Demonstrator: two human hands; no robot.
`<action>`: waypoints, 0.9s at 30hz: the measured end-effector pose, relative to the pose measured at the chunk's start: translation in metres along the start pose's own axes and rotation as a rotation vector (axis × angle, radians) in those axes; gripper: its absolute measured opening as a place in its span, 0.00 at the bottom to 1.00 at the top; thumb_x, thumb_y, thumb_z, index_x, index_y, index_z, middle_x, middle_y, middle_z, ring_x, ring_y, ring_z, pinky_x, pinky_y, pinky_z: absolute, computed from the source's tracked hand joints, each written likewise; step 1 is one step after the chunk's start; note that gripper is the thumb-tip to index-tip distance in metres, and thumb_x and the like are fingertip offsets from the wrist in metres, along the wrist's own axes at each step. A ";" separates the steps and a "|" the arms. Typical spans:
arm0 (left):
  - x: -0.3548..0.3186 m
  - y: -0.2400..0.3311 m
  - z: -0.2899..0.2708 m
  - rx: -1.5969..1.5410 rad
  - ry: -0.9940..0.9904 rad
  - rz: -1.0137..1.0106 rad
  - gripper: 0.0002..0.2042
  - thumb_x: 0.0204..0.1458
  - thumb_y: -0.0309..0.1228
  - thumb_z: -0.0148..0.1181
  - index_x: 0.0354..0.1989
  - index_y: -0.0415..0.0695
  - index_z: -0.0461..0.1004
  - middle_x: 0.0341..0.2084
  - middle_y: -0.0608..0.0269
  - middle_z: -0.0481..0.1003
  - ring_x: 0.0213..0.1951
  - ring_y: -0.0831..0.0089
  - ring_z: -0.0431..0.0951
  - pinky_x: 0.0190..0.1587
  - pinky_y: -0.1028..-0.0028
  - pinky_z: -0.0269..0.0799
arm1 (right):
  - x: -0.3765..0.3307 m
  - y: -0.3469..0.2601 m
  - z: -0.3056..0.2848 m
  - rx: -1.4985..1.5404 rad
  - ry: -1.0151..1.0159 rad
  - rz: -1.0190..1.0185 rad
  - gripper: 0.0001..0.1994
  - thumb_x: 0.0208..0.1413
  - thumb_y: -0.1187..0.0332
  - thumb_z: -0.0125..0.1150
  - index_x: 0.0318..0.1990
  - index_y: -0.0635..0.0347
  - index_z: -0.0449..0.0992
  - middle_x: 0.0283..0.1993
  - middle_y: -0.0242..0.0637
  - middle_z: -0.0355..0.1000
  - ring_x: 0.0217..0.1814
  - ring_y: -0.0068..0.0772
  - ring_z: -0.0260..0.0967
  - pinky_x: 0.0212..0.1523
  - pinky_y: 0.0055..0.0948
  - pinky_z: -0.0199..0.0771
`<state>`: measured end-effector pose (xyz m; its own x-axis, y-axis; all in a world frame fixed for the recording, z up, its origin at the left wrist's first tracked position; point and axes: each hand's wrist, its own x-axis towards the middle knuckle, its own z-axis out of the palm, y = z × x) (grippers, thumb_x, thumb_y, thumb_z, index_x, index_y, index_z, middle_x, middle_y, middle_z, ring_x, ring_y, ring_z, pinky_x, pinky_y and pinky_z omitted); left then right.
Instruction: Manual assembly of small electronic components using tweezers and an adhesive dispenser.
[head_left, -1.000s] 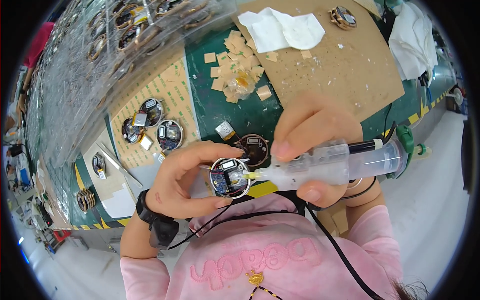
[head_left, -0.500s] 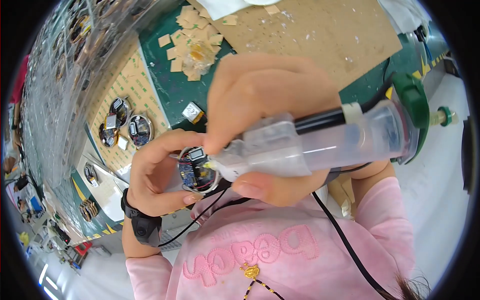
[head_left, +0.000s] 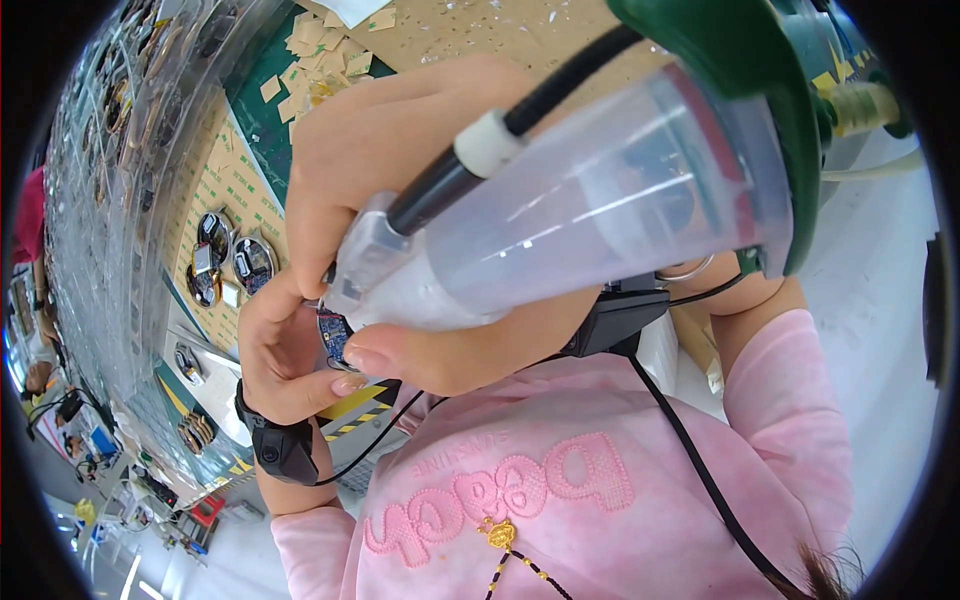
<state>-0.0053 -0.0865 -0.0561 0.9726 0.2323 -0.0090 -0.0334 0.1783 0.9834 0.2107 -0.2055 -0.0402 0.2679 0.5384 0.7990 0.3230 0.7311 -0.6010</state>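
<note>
Head view puts our pink sweatshirt (head_left: pixel 560 500) nearest, and just above it our two hands meet close to the chest. Our left hand (head_left: pixel 285 350), with a black wrist strap (head_left: pixel 280 445) below it, curls its fingers narrowly around a small round blue circuit board (head_left: pixel 333 335), of which only a sliver shows between thumb and fingers. Our right hand (head_left: pixel 420 170) wraps tightly around a large translucent plastic syringe barrel with a green end cap (head_left: pixel 600 215), its nozzle end pointing down at the board; the tip itself is hidden behind our thumb, so we cannot tell whether it touches.

To do this well, we judge that we should brace the two hands against each other, keep the nozzle steady over one spot on the board and squeeze gently, since the barrel blocks much of our sight. The black hose (head_left: pixel 520 120) entering the barrel and the thin black cable (head_left: pixel 700 470) running down our front could tug, so we leave them slack.

Farther off, the green work mat (head_left: pixel 255 85) carries loose tan paper squares (head_left: pixel 320 50), and a tan sheet (head_left: pixel 215 200) holds several round dark parts (head_left: pixel 230 262). A clear ridged plastic tray (head_left: pixel 110 200) lines the left side, close by. Room is tight on the left; the pale surface (head_left: pixel 870 260) to the right looks more open.
</note>
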 end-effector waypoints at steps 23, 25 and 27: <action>-0.004 -0.002 -0.008 -0.017 0.002 -0.070 0.39 0.28 0.27 0.71 0.56 0.30 0.64 0.53 0.49 0.68 0.59 0.60 0.64 0.63 0.66 0.49 | -0.067 0.025 0.026 -0.031 0.131 -0.045 0.13 0.38 0.63 0.66 0.33 0.56 0.74 0.32 0.32 0.72 0.32 0.31 0.69 0.34 0.28 0.70; -0.003 -0.001 -0.007 -0.020 -0.010 -0.051 0.39 0.28 0.27 0.71 0.55 0.30 0.65 0.53 0.49 0.68 0.60 0.60 0.63 0.63 0.65 0.49 | -0.070 0.026 0.026 -0.028 0.119 -0.042 0.13 0.38 0.63 0.66 0.33 0.56 0.75 0.32 0.32 0.72 0.32 0.31 0.69 0.34 0.28 0.70; -0.004 0.000 -0.005 -0.004 0.042 -0.099 0.39 0.28 0.27 0.71 0.55 0.30 0.65 0.53 0.49 0.68 0.60 0.60 0.63 0.63 0.65 0.49 | -0.072 0.028 0.025 -0.026 0.107 -0.040 0.13 0.39 0.63 0.66 0.34 0.56 0.75 0.33 0.32 0.72 0.33 0.31 0.69 0.34 0.28 0.70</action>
<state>-0.0102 -0.0827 -0.0570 0.9606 0.2534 -0.1141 0.0617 0.2059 0.9766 0.1780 -0.2139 -0.1138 0.3493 0.4606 0.8160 0.3583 0.7390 -0.5705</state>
